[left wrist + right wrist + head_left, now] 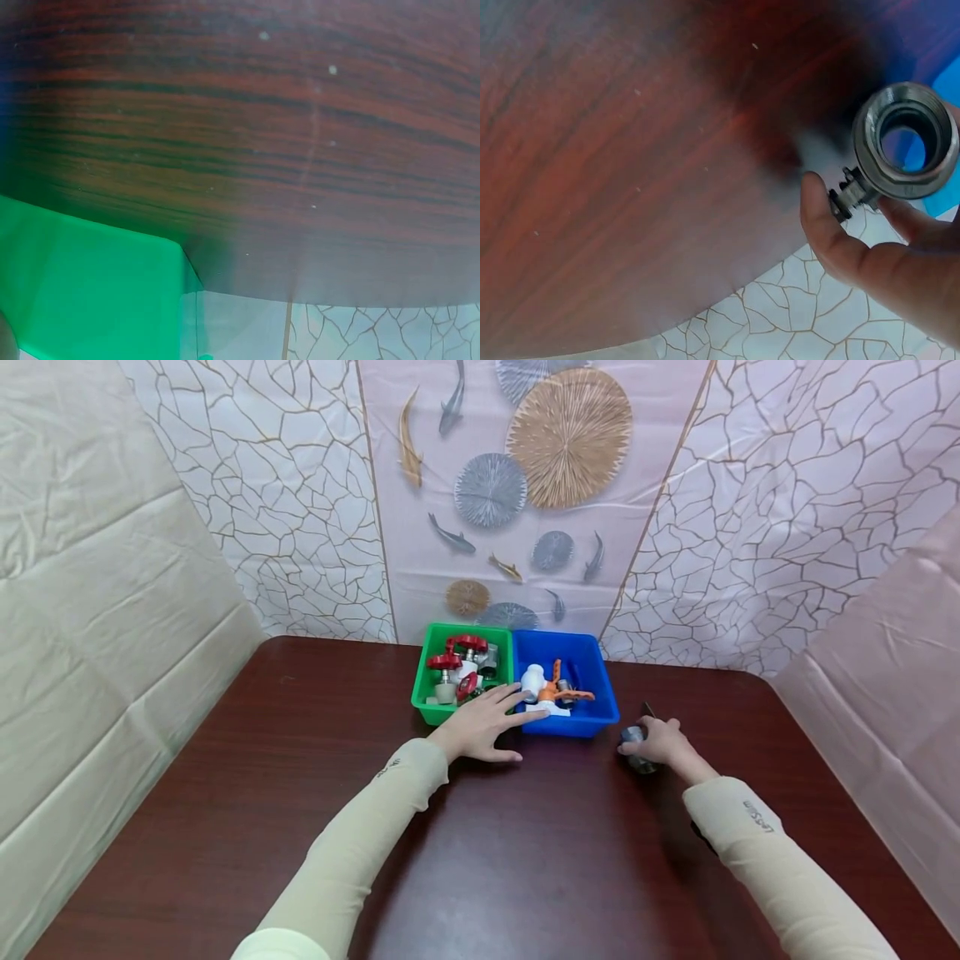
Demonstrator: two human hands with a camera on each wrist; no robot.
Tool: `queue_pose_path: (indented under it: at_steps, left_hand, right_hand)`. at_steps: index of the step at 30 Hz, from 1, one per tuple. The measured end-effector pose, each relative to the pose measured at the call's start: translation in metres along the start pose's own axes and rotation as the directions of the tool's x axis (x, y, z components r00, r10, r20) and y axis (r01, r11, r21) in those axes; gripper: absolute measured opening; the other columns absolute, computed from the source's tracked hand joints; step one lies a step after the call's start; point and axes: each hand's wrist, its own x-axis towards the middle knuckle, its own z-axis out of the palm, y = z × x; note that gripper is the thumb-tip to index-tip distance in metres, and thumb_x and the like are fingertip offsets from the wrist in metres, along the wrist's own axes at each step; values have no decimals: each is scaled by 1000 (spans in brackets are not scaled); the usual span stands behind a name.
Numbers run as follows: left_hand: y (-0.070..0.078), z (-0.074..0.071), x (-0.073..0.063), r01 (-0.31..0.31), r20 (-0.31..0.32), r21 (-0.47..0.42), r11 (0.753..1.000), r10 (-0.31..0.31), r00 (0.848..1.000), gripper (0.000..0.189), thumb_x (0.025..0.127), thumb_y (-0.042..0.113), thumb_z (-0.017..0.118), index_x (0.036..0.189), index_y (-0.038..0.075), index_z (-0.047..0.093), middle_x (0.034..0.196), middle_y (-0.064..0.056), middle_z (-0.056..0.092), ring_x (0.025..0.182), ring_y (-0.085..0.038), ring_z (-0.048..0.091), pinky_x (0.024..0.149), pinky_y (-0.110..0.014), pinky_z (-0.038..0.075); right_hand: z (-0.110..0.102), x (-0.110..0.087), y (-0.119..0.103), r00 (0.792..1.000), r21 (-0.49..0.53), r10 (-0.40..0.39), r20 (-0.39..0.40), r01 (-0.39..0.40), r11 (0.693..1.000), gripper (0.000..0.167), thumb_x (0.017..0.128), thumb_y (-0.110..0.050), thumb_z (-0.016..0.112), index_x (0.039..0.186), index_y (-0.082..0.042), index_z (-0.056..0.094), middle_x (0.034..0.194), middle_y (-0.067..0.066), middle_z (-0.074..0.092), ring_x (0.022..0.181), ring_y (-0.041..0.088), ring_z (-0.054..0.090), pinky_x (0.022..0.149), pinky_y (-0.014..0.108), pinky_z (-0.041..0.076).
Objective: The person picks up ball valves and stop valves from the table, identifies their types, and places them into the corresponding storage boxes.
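My right hand (660, 742) holds a metal ball valve (639, 763) just right of the blue bin. In the right wrist view the valve's round threaded opening (866, 150) faces the camera, and a stem sticks out near a fingertip. My left hand (483, 723) reaches over the front of the two bins with fingers spread and straight. Its fingertips lie at the near left part of the blue bin (608, 706), by a white plastic valve (533, 680); whether they touch it I cannot tell. The left wrist view shows no held thing.
A green bin (420, 692) adjoins the blue one on its left and holds several valves with red handwheels (444, 661). Orange-handled valves (573, 695) lie in the blue bin. The dark wood table (300, 760) ends at a patterned cloth backdrop (300, 510).
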Motion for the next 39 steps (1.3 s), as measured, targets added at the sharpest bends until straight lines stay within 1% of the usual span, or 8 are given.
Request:
queue_pose_path:
  at_steps: [8, 13, 17, 21, 25, 33, 39]
  left_hand:
    - [2, -1, -1, -5, -10, 11, 1000, 5, 1000, 80, 85, 62, 54, 151, 36, 17, 156, -8, 25, 146, -29, 15, 117, -47, 19]
    - [3, 2, -4, -12, -20, 40, 999, 13, 1000, 79, 86, 62, 52, 151, 35, 17, 155, -8, 27, 145, -29, 17, 117, -47, 20]
    - [4, 4, -5, -17, -28, 60, 998, 19, 999, 79, 85, 63, 52, 151, 35, 17, 155, -8, 27, 145, -29, 19, 116, -47, 22]
    - [5, 3, -5, -12, -47, 61, 998, 15, 999, 80, 84, 64, 53, 151, 36, 18, 154, -8, 29, 144, -29, 20, 116, -47, 22]
    - [4, 2, -4, -5, -55, 62, 998, 9, 998, 81, 84, 65, 53, 151, 36, 17, 154, -7, 29, 145, -29, 19, 116, -46, 21]
    - [3, 3, -3, -16, -54, 66, 998, 19, 998, 82, 84, 66, 52, 151, 36, 16, 154, -7, 29, 145, -29, 19, 117, -46, 21]
    - [2, 3, -3, -14, -50, 83, 996, 19, 999, 82, 83, 68, 51, 151, 36, 15, 154, -7, 28, 145, -29, 19, 117, -45, 21]
  right_hand:
    - [6, -4, 2, 995, 29, -36, -89, 39, 999, 69, 85, -30, 63, 136, 7, 36, 114, 40, 40, 95, 47, 46, 74, 53, 47]
    - [13, -6, 3, 992, 41, -21, -123, 27, 999, 69, 85, -31, 63, 137, 7, 36, 113, 39, 41, 93, 46, 48, 73, 53, 48]
    - [16, -5, 7, 988, 52, -2, -155, 10, 999, 70, 86, -34, 62, 137, 5, 34, 115, 40, 40, 92, 48, 49, 74, 55, 48]
    - [10, -2, 7, 982, 49, 5, -188, 5, 999, 71, 86, -36, 62, 137, 4, 32, 115, 40, 40, 93, 50, 49, 75, 57, 47]
    - [0, 0, 7, 976, 38, -10, -216, 19, 999, 69, 86, -36, 63, 134, 5, 35, 113, 38, 42, 93, 49, 50, 74, 56, 48]
    - [-13, -2, 7, 973, 39, -48, -224, 59, 998, 68, 86, -35, 63, 132, 5, 36, 113, 36, 43, 91, 46, 51, 71, 52, 48]
    - [-27, -4, 3, 965, 24, -89, -246, 98, 995, 68, 84, -34, 64, 132, 6, 36, 112, 36, 44, 89, 44, 52, 70, 51, 48]
